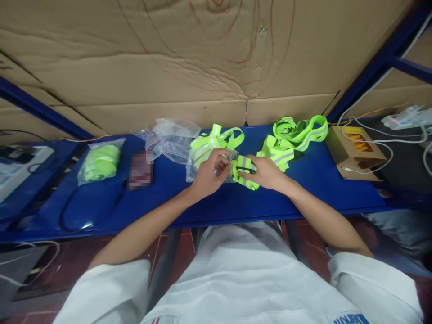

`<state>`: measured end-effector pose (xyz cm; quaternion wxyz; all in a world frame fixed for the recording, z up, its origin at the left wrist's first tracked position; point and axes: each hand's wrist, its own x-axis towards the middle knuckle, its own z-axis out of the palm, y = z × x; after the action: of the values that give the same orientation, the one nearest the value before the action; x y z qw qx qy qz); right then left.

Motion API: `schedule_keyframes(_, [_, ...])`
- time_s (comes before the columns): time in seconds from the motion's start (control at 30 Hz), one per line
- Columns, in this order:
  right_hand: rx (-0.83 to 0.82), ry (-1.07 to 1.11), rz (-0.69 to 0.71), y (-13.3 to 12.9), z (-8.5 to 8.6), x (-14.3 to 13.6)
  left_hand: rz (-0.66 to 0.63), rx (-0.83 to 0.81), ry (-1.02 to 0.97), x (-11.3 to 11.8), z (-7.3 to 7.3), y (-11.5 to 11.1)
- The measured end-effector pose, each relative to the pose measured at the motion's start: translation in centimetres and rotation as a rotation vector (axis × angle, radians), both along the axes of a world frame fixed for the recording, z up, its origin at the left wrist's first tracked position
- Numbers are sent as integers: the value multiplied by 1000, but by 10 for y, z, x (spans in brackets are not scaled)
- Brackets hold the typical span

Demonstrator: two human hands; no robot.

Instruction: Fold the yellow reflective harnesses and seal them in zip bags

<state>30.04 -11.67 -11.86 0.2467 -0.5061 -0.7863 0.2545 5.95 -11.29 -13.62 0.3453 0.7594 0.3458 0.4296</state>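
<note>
My right hand (269, 173) is closed around a folded bundle of neon-yellow reflective strap (250, 185), which has silver stripes and a black part showing. Close beside it on the left, my left hand (211, 172) has its fingers curled at a transparent plastic bag (232, 156), pinching near its edge. The front end of the bundle meets the bag there; whether it is inside I cannot tell. Just behind my left hand lies another heap of reflective strap (203, 145). More loose strap (300, 133) lies coiled behind my right hand.
A bagged strap bundle (101, 163) and a blurred-out phone-sized object (141, 170) lie on the blue table (175, 209) at left. Transparent bags (173, 137) are piled at the back. An open cardboard box (354, 150) and white cables stand right. Cardboard walls the rear.
</note>
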Motion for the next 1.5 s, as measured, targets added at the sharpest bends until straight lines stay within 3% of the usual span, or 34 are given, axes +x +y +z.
schedule_keyframes(0.17, [-67,239,216,4,10,14,-40,-161,-114,4,-5,10])
schedule_keyframes(0.3, [-247,370,333,5,10,13,2,-81,-30,-4,-4,10])
schedule_keyframes(0.4, [-314,425,338,6,11,13,-52,201,337,-22,6,6])
schedule_keyframes(0.47, [-312,472,242,7,12,15,-141,331,640,-34,13,5])
schedule_keyframes(0.6, [-345,531,82,11,13,21,-236,323,901,-40,17,11])
schedule_keyframes(0.73, [-421,430,106,14,7,22,-222,323,888,-33,14,24])
schedule_keyframes(0.83, [-438,348,44,16,2,22,-171,354,830,-33,12,24])
schedule_keyframes(0.9, [-447,359,4,15,1,20,-135,388,789,-33,10,20])
schedule_keyframes(1.0, [-502,425,51,12,1,14,-105,444,733,-29,5,13])
schedule_keyframes(1.17, [-581,402,54,9,-6,2,-124,556,681,-20,-10,13])
schedule_keyframes(1.37, [-415,437,-13,10,-14,0,-71,672,657,-21,-19,19])
schedule_keyframes(1.5, [-245,391,100,6,-11,-6,-59,649,732,-21,-22,19])
